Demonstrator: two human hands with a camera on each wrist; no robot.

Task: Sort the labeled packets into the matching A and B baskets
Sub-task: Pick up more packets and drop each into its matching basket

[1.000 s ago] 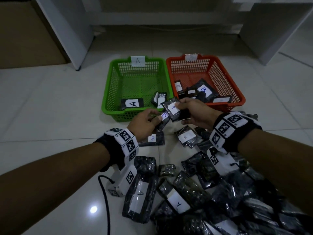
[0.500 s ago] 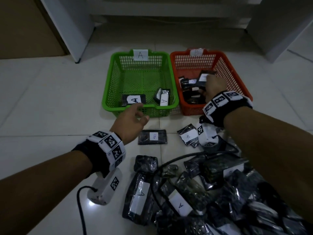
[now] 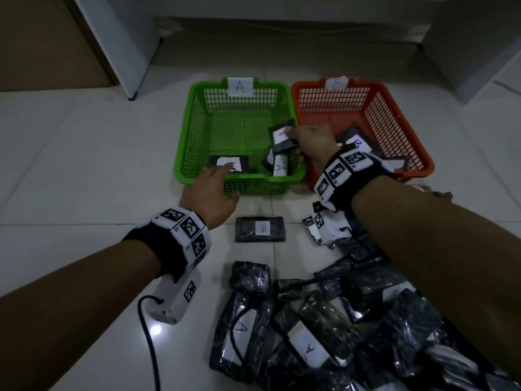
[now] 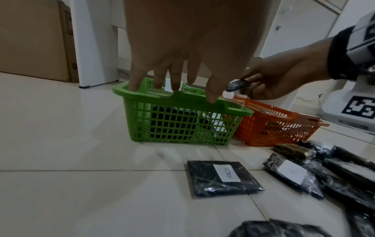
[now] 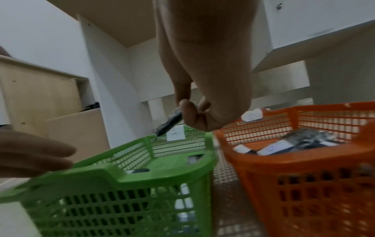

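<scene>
The green basket (image 3: 197, 131) marked A and the orange basket (image 3: 394, 114) marked B stand side by side on the floor. My right hand (image 3: 307, 142) pinches a black packet (image 3: 282, 138) with a white label above the green basket's right side; this packet (image 5: 168, 124) shows edge-on in the right wrist view and as a dark edge (image 4: 236, 85) in the left wrist view. My left hand (image 3: 210, 190) hovers over the green basket's near rim (image 4: 182, 97), fingers straight and spread, holding nothing. Two A packets (image 3: 229, 164) lie inside the green basket.
A flat packet marked B (image 3: 260, 229) lies on the tiles in front of the baskets. A heap of black packets (image 3: 352, 320) fills the near right floor. White furniture legs (image 3: 121, 46) and a cardboard box (image 4: 34, 38) stand behind the baskets. A cable (image 3: 148, 334) trails at near left.
My right hand moved left from over the orange basket to over the green basket, carrying a labelled packet. My left hand rose slightly forward to the green basket's near rim.
</scene>
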